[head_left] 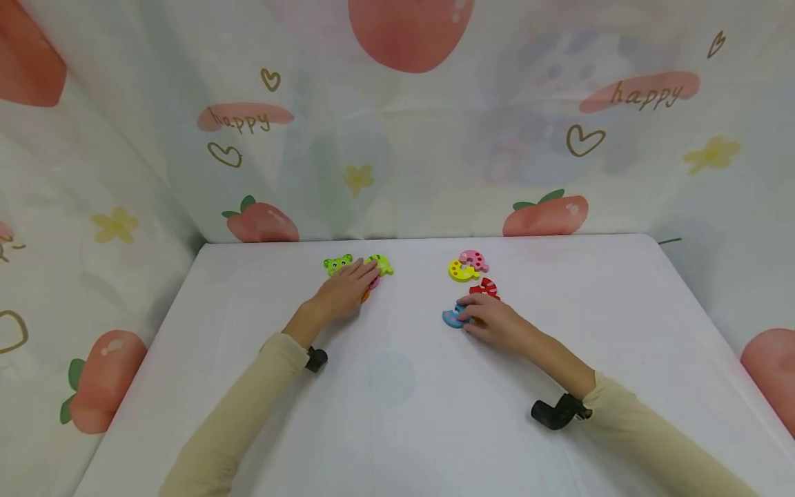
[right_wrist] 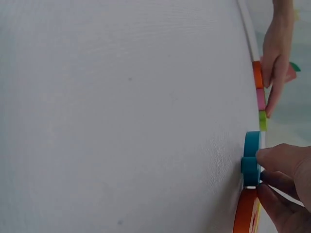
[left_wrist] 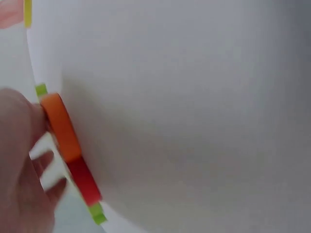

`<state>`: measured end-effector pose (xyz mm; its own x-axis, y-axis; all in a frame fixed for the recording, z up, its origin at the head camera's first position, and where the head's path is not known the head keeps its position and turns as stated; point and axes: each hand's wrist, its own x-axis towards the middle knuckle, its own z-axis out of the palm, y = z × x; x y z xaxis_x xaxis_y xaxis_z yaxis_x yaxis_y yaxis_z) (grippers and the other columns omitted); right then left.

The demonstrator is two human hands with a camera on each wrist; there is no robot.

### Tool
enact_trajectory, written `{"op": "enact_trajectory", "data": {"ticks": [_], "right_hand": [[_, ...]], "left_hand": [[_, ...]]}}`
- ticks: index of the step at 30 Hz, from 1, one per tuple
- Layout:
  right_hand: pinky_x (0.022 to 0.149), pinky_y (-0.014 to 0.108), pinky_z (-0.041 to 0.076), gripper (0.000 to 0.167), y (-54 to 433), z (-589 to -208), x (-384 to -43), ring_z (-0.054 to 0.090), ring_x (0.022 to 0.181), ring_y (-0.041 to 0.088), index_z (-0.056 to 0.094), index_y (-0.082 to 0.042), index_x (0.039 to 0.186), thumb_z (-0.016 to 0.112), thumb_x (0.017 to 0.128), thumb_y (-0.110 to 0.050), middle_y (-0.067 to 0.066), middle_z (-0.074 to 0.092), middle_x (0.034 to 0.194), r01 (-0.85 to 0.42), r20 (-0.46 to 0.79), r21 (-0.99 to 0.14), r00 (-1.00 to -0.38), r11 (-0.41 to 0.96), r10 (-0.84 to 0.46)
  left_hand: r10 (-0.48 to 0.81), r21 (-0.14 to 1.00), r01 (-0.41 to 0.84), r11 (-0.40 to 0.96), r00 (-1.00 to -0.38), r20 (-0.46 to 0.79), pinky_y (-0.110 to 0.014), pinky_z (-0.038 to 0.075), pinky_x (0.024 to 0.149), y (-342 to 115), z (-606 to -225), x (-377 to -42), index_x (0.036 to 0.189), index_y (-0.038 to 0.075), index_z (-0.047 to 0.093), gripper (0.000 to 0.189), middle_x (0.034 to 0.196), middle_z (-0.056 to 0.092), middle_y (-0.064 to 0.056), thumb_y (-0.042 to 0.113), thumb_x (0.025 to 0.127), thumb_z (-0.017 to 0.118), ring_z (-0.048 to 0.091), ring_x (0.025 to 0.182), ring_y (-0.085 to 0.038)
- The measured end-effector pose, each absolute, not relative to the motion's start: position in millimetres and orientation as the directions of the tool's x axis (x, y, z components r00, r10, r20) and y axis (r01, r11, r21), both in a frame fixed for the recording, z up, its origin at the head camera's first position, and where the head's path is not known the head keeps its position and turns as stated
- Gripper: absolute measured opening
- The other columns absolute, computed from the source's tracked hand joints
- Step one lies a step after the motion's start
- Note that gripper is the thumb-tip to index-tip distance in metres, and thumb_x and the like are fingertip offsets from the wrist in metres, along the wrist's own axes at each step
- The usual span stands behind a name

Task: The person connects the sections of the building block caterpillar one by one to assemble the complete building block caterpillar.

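My left hand [head_left: 343, 288] lies over a cluster of animal-shaped toy pieces, its fingers stretched out. Beside and beyond its fingers show a green animal-head piece [head_left: 336, 264] and a green curved piece [head_left: 381, 264]. Partly hidden under that hand are a pink piece [head_left: 374, 282] and an orange piece [left_wrist: 61, 127]; a red piece [left_wrist: 85, 181] appears next to the orange one in the left wrist view. My right hand [head_left: 497, 322] pinches a blue curved piece [head_left: 454, 317] between thumb and fingers at the tabletop. Close behind it is a red striped piece [head_left: 487, 288].
On the white table [head_left: 397, 428], a yellow spotted curved piece [head_left: 461, 272] and a pink spotted piece [head_left: 475, 260] lie together behind the red one. A patterned curtain [head_left: 422, 152] stands along the table's back edge. Black camera mounts [head_left: 553, 413] hang at both wrists.
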<state>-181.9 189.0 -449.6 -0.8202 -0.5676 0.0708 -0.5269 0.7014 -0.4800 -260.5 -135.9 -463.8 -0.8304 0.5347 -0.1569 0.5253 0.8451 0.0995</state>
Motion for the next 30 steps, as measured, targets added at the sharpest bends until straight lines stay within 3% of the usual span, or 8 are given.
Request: {"op": "enact_trajectory", "data": {"ticks": [4,9,17,24,30], "right_hand": [[0.094,0.046,0.053,0.019,186,-450,-178,0.058,0.116,0.037,0.072,-0.003,0.103,0.069,0.085,0.001,0.019,0.062,0.124,-0.535,0.091,-0.484,-0.818,0.692,-0.569],[0.093,0.046,0.053,0.019,183,-451,-176,0.058,0.117,0.036,0.072,-0.002,0.103,0.069,0.085,0.002,0.019,0.062,0.125,-0.541,0.104,-0.464,-0.820,0.702,-0.563],[0.094,0.044,0.054,0.019,180,-451,-177,0.058,0.119,0.035,0.071,-0.003,0.104,0.070,0.085,-0.001,0.017,0.062,0.127,-0.519,0.066,-0.456,-0.830,0.723,-0.554],[0.091,0.043,0.055,0.026,176,-451,-179,0.060,0.113,0.030,0.070,-0.006,0.105,0.077,0.081,-0.012,0.014,0.062,0.123,-0.496,0.064,-0.463,-0.846,0.735,-0.530],[0.091,0.044,0.056,0.020,171,-453,-181,0.061,0.112,0.032,0.071,-0.008,0.102,0.076,0.083,-0.012,0.016,0.060,0.123,-0.428,0.062,-0.500,-0.884,0.752,-0.462]], "left_hand": [[0.470,0.061,0.467,0.882,-0.864,-0.183,-0.056,0.026,0.117,-129,-458,-255,0.154,0.022,0.028,0.059,0.163,0.022,0.000,0.010,0.099,0.046,0.021,0.150,-0.030],[0.451,0.068,0.447,0.892,-0.872,-0.192,-0.057,0.027,0.117,-126,-456,-252,0.154,0.020,0.028,0.056,0.163,0.022,0.000,0.013,0.101,0.045,0.023,0.150,-0.027],[0.512,0.143,0.494,0.858,-0.844,-0.158,-0.064,0.026,0.114,-128,-456,-250,0.150,0.013,0.035,0.049,0.161,0.027,-0.006,0.015,0.103,0.045,0.025,0.149,-0.028],[0.567,0.188,0.539,0.821,-0.808,-0.162,-0.065,0.024,0.115,-135,-454,-249,0.151,0.013,0.035,0.054,0.161,0.026,-0.006,0.005,0.099,0.048,0.027,0.147,-0.029],[0.561,0.208,0.529,0.823,-0.816,-0.143,-0.062,0.026,0.114,-141,-455,-255,0.149,0.019,0.038,0.051,0.160,0.030,0.000,0.012,0.100,0.049,0.030,0.146,-0.027]]}}
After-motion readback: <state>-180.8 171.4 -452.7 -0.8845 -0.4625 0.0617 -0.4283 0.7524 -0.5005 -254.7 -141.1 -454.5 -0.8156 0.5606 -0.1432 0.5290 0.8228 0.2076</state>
